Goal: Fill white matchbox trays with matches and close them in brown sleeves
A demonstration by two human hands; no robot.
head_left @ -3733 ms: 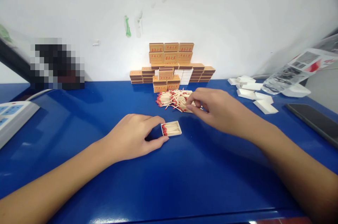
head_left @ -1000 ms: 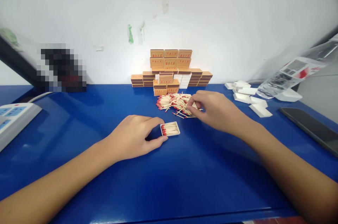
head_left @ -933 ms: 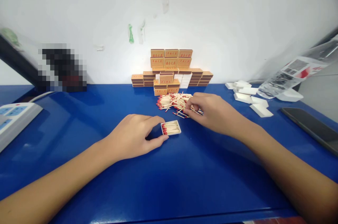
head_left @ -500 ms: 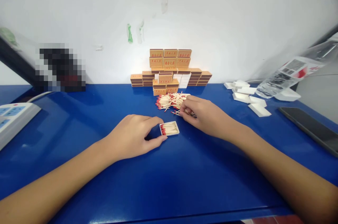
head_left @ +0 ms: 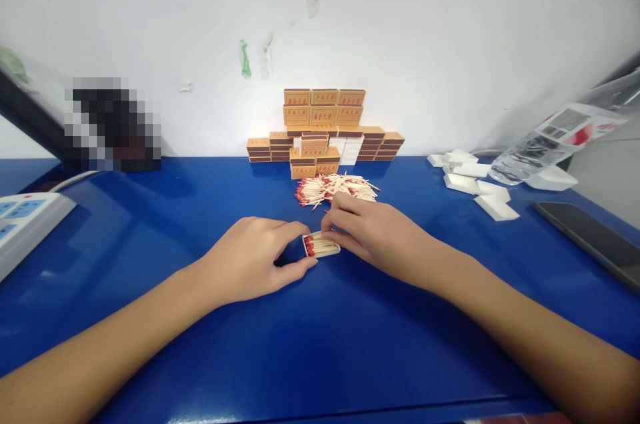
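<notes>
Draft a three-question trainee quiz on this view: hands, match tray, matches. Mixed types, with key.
1. Multiple choice: in the small tray, the red match heads lie nearest to which? A) the left hand; B) the phone; C) the bottle.
2. True or false: the pile of loose matches lies between the stacked matchboxes and the tray.
3. Short answer: as the camera sees it, which corner of the tray does the right hand hide?

Key: 1. A; 2. true; 3. the far right corner.
</notes>
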